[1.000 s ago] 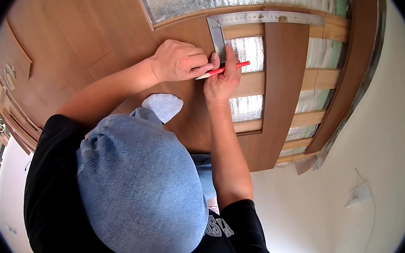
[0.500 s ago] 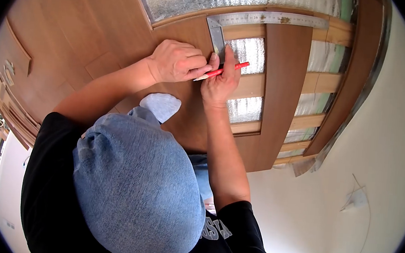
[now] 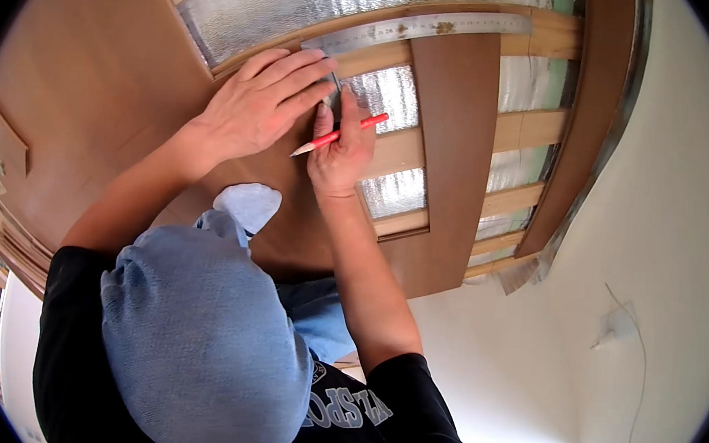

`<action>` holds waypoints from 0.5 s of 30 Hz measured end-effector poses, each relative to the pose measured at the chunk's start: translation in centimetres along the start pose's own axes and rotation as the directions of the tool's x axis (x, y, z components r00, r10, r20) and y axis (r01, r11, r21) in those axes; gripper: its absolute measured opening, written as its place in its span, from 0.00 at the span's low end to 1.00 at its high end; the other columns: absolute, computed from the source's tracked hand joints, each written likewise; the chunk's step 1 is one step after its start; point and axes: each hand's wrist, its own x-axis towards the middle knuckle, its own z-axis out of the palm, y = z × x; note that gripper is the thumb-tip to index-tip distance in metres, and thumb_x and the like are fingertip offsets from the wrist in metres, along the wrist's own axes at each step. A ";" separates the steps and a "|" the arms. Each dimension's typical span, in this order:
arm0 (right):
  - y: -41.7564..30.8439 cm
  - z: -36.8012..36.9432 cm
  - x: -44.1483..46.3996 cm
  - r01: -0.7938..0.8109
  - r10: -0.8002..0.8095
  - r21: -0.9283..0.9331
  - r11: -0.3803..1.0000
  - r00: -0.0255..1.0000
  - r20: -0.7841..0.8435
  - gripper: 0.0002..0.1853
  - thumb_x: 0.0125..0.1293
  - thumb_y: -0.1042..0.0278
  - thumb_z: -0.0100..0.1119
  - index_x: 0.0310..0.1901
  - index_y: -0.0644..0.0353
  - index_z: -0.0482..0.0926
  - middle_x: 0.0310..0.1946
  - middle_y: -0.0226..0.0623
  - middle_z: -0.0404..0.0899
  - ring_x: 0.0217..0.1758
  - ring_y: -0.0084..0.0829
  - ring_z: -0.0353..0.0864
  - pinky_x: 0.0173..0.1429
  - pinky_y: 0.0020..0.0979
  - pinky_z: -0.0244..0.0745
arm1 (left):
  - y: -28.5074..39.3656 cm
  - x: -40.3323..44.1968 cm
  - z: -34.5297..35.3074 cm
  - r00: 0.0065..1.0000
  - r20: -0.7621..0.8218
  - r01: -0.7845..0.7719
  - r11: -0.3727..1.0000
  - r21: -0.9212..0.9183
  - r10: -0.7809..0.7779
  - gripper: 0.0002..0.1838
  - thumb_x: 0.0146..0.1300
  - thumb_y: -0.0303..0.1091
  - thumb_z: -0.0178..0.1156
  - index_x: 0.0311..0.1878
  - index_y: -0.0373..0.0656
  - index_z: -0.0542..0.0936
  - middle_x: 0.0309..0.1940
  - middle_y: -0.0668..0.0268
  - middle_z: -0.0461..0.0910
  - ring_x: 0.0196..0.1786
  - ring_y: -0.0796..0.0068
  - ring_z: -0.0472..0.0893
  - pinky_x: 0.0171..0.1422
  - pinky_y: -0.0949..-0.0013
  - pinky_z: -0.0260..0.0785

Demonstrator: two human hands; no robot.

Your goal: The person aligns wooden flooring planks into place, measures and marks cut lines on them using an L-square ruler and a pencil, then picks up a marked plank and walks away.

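Note:
My left hand [image 3: 263, 105] lies with fingers stretched out over the corner of a metal carpenter's square, covering part of it. The long graduated blade [image 3: 464, 24] of the square runs to the right across the wooden strips. My right hand [image 3: 342, 155] has a red pencil [image 3: 321, 141] in it, the sharpened tip pointing left and down. Its thumb and index finger also reach up to the short arm of the square [image 3: 335, 95]. Under both hands is a brown floorboard [image 3: 290, 184], beside an opening where silver insulation [image 3: 387, 89] shows.
Another brown board [image 3: 454, 146] lies across the light wooden joists [image 3: 398, 154]. A denim-covered knee [image 3: 202, 326] and a grey-socked foot [image 3: 248, 206] are close below the hands. Stacked boards [image 3: 19, 251] lie at the left; a white wall [image 3: 511, 362] stands at the right.
My left hand has gone from closed fingers near the pencil tip to stretched fingers over the square's corner. My right hand keeps the pencil. The whole view has shifted.

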 end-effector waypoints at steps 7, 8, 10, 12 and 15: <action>0.2 0.3 0.2 0.043 -0.046 -0.089 0.995 0.998 -0.041 0.22 0.73 0.67 0.74 0.66 0.63 0.86 0.41 0.45 0.85 0.45 0.48 0.84 0.50 0.45 0.81 | 0.1 -0.7 0.6 0.998 0.057 0.012 0.990 0.138 -0.020 0.29 0.67 0.35 0.65 0.73 0.44 0.82 0.82 0.64 0.74 0.86 0.64 0.68 0.89 0.50 0.57; 0.2 0.3 0.1 0.007 -0.008 -0.069 0.998 1.000 -0.012 0.22 0.73 0.66 0.73 0.66 0.64 0.85 0.41 0.46 0.85 0.44 0.49 0.84 0.50 0.46 0.81 | -0.1 -0.9 0.8 0.999 0.049 0.005 0.991 0.137 -0.012 0.30 0.66 0.36 0.65 0.73 0.44 0.82 0.82 0.64 0.74 0.87 0.65 0.68 0.90 0.50 0.56; 0.3 0.4 0.1 0.021 -0.022 -0.045 0.999 1.000 -0.021 0.22 0.73 0.68 0.74 0.66 0.64 0.85 0.41 0.46 0.84 0.43 0.49 0.83 0.49 0.46 0.81 | -0.5 -1.5 1.2 0.999 0.047 -0.015 0.989 0.145 0.008 0.32 0.65 0.37 0.67 0.75 0.46 0.81 0.82 0.65 0.74 0.88 0.66 0.66 0.91 0.50 0.54; 0.3 0.4 0.1 0.043 -0.044 -0.046 0.998 0.999 -0.028 0.22 0.73 0.69 0.74 0.66 0.65 0.85 0.41 0.46 0.84 0.43 0.49 0.82 0.49 0.46 0.80 | -0.6 -1.7 1.5 0.999 0.039 -0.012 0.988 0.154 0.006 0.33 0.65 0.37 0.68 0.75 0.46 0.81 0.82 0.66 0.74 0.88 0.66 0.66 0.92 0.50 0.54; 0.2 0.2 0.1 0.041 -0.041 -0.041 0.998 0.999 -0.003 0.21 0.81 0.65 0.67 0.67 0.68 0.82 0.43 0.48 0.84 0.45 0.49 0.81 0.52 0.45 0.78 | -0.4 -1.8 1.5 1.000 0.024 -0.004 0.989 0.151 0.001 0.33 0.65 0.37 0.68 0.76 0.47 0.81 0.83 0.66 0.73 0.87 0.67 0.67 0.92 0.51 0.54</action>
